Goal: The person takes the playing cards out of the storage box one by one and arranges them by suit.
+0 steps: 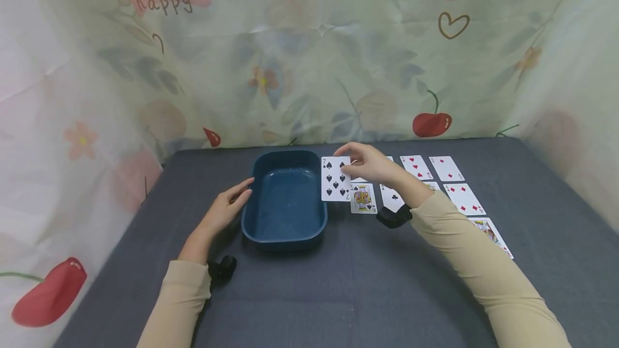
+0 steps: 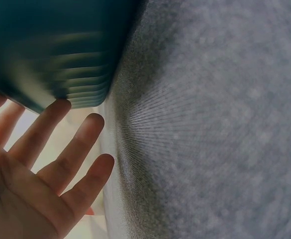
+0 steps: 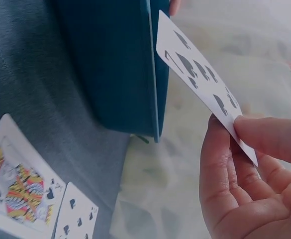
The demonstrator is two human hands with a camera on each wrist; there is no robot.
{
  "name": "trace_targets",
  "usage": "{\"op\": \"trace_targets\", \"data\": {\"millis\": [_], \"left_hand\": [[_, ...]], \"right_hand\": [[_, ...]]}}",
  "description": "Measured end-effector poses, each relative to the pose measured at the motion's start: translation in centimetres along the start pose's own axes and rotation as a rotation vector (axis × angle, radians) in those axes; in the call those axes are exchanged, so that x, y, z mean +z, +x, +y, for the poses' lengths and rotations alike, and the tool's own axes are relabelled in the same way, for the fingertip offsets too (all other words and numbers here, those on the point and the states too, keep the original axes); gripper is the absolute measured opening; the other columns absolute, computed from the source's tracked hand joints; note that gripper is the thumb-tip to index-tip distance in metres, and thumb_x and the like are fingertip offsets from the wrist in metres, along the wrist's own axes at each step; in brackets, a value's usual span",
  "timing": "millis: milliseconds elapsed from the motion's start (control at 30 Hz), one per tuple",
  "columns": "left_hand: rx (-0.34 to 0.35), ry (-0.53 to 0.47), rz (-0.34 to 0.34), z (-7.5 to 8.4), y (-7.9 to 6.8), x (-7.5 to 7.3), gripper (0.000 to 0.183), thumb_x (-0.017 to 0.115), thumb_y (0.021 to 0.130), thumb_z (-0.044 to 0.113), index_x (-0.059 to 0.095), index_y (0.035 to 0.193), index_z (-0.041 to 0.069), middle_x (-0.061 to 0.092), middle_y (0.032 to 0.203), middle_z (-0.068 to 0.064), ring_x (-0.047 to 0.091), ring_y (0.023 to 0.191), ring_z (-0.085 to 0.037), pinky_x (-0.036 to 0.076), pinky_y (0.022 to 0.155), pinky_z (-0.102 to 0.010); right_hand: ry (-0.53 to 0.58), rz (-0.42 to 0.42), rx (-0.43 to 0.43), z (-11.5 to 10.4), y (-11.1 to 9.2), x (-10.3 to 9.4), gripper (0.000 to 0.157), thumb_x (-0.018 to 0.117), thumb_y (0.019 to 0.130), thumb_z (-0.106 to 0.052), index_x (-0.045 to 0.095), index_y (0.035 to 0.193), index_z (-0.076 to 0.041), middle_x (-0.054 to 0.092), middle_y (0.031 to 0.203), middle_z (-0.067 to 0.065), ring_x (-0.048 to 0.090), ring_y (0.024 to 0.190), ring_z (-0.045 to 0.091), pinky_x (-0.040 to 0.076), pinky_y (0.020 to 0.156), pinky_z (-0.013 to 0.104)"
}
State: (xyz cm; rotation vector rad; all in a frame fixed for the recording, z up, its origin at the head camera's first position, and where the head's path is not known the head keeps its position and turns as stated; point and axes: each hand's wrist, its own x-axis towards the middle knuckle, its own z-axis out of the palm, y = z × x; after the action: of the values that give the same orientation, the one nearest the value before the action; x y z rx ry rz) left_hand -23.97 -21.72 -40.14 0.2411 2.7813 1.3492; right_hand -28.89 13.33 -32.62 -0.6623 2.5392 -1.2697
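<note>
Between thumb and fingers my right hand [image 1: 369, 165] pinches a seven of spades playing card [image 1: 333, 189], held up at the right rim of a dark blue plastic bin [image 1: 285, 241]. In the right wrist view the card [image 3: 200, 74] is tilted, with its far end overlapping the bin's wall [image 3: 120, 74]. My left hand [image 1: 225, 208] rests its fingertips against the bin's left side. The left wrist view shows its fingers [image 2: 80, 144] spread and fairly straight, one touching the bin [image 2: 46, 50]. Below the right hand lies a king of spades [image 1: 362, 198], face up.
More face-up cards lie in rows to the right, among them a four of diamonds [image 1: 464, 199], a two of diamonds [image 1: 447, 168], a heart card [image 1: 416, 167] and a court card [image 1: 490, 234]. The dark cloth table [image 1: 309, 305] ends at a patterned curtain [image 1: 309, 69].
</note>
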Motion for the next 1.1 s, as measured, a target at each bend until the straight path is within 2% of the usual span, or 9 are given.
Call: {"op": "trace_targets", "data": {"millis": [100,200,333,467,600,867,967,1100], "left_hand": [[0.001,-0.004,-0.002,0.0,0.0,0.0,0.051,0.041,0.098,0.042,0.036,0.145,0.022,0.039,0.147,-0.017,0.041,0.133,-0.034,0.034,0.109,-0.052],[0.004,-0.004,-0.003,0.0,0.0,0.0,0.051,0.041,0.098,0.042,0.036,0.145,0.022,0.039,0.147,-0.016,0.041,0.133,-0.035,0.034,0.108,-0.053],[0.003,-0.001,-0.002,0.0,0.0,0.1,0.051,0.041,0.098,0.043,0.036,0.145,0.022,0.039,0.147,-0.016,0.042,0.133,-0.034,0.034,0.108,-0.052],[0.001,-0.002,-0.002,0.0,0.0,0.1,0.051,0.041,0.098,0.043,0.036,0.144,0.022,0.039,0.147,-0.016,0.041,0.133,-0.034,0.034,0.108,-0.052],[0.003,-0.013,-0.005,0.0,0.0,0.1,0.051,0.041,0.098,0.042,0.036,0.145,0.021,0.039,0.147,-0.016,0.041,0.134,-0.034,0.034,0.109,-0.052],[-0.005,-0.010,-0.008,0.2,-0.1,0.0,0.051,0.041,0.098,0.041,0.035,0.145,0.021,0.038,0.148,-0.015,0.040,0.134,-0.034,0.033,0.109,-0.052],[-0.005,-0.005,-0.010,0.2,-0.1,-0.1,0.051,0.041,0.098,0.042,0.035,0.145,0.022,0.037,0.148,-0.015,0.039,0.135,-0.034,0.033,0.109,-0.052],[-0.013,0.000,-0.011,0.2,-0.1,0.0,0.051,0.040,0.098,0.043,0.035,0.145,0.022,0.037,0.149,-0.015,0.038,0.135,-0.034,0.032,0.110,-0.053]], "right_hand": [[0.008,-0.004,-0.003,0.6,-0.7,-0.2,0.038,0.059,0.089,-0.011,0.052,0.126,-0.010,0.043,0.140,0.019,0.059,0.114,0.031,0.051,0.087,0.038],[0.015,-0.009,-0.002,1.2,-1.5,-0.3,0.037,0.059,0.089,-0.011,0.052,0.125,-0.010,0.049,0.131,0.017,0.061,0.106,0.029,0.049,0.084,0.036],[0.010,-0.025,0.002,2.2,-2.4,-0.2,0.035,0.059,0.089,-0.011,0.053,0.123,-0.010,0.059,0.102,0.013,0.061,0.081,0.020,0.049,0.078,0.034],[0.016,-0.048,-0.011,3.3,-3.2,0.0,0.033,0.060,0.088,-0.008,0.053,0.120,-0.005,0.055,0.077,0.005,0.056,0.066,0.013,0.048,0.070,0.030],[0.047,-0.084,-0.008,4.6,-4.1,0.3,0.032,0.059,0.087,-0.004,0.052,0.117,0.002,0.054,0.076,0.002,0.054,0.064,0.009,0.048,0.066,0.030],[0.091,-0.163,-0.008,6.5,-5.3,1.1,0.030,0.060,0.086,-0.002,0.051,0.113,0.006,0.060,0.084,0.008,0.055,0.062,0.006,0.048,0.063,0.022],[0.096,-0.184,0.013,6.9,-5.6,1.4,0.030,0.060,0.085,-0.001,0.050,0.111,0.007,0.053,0.074,0.004,0.055,0.062,0.006,0.049,0.063,0.023],[0.102,-0.188,0.014,7.4,-5.8,1.8,0.028,0.061,0.082,0.002,0.050,0.108,0.009,0.051,0.074,0.002,0.055,0.059,0.004,0.050,0.061,0.021]]}}
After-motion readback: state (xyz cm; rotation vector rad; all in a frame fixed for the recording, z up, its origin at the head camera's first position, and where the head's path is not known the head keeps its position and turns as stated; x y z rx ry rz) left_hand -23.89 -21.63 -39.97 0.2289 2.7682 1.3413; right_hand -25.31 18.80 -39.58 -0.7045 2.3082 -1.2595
